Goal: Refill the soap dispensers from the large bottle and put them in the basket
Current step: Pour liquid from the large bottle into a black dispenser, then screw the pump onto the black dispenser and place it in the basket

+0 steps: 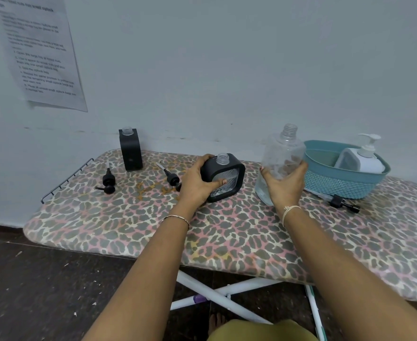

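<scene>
Soap dispenser (223, 177), uncapped and unlabelled, is being gripped by the left hand (197, 183); the right hand (284, 184) is clasping the large bottle (280, 161).

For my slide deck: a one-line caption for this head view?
Left hand steadies an open black square dispenser; right hand grips the large clear plastic bottle beside a teal basket.

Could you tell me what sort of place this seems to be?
Probably a makeshift indoor workstation, not a bathroom: an ironing board serves as the table against a bare wall, and a printed instruction sheet is taped up.
</scene>
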